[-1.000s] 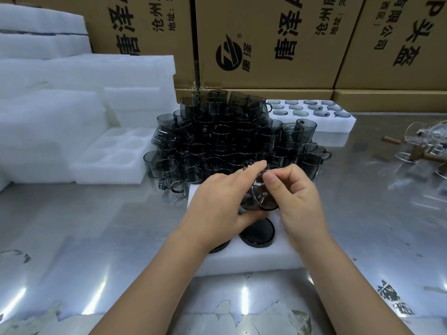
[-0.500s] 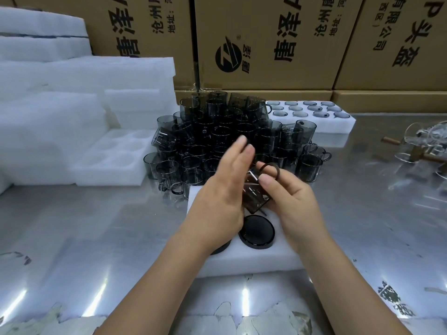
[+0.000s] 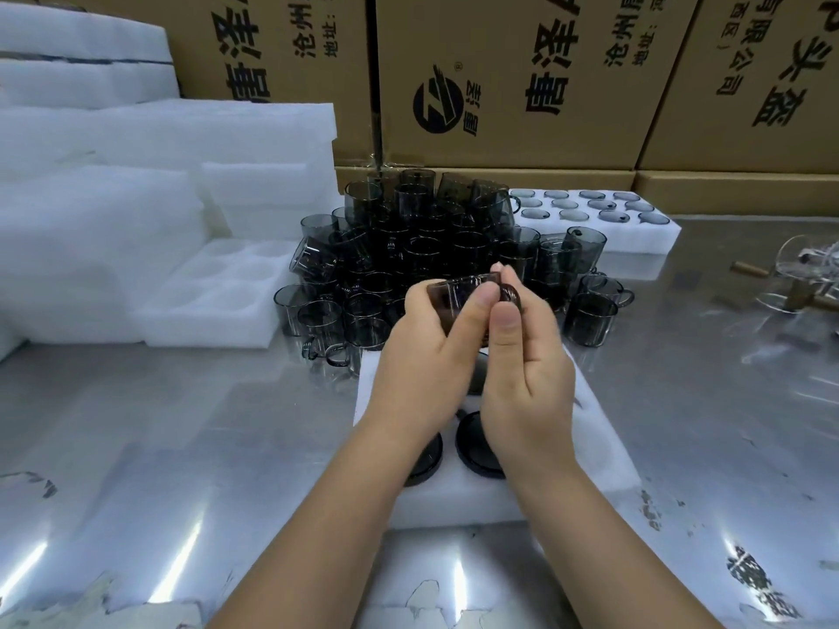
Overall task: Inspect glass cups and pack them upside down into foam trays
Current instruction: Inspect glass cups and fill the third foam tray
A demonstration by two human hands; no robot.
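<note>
Smoky glass cup (image 3: 463,295) lies on its side between both your hands, held above the foam tray (image 3: 590,424) and not touching it.

Left hand (image 3: 422,356): fingers (image 3: 472,306) curled round the cup body, thumb across the near wall. Right hand (image 3: 526,379): thumb and fingers pinch the handle end, with the handle loop pointing right. Both hands are grasping the cup.

Change over the last 1 s: the cup has risen from just above the tray. It has turned from one end facing you to lying sideways, level with the front of the pile of cups (image 3: 422,247). The left fingers were straight 0.5 s ago and are now wrapped round the glass.

Reading: you are partway through the inspection turn, not yet placing. Motion blur hides any chip or crack, so I cannot tell the verdict.

Tray status: 2 upturned cups (image 3: 476,447) are seated in the near row, their bases showing as dark discs. Your hands hide the pockets beyond. The tray rests on the steel tabletop (image 3: 181,447).

Next, as judged: turn the mouth down and lower the cup into a free pocket behind those 2.
</note>
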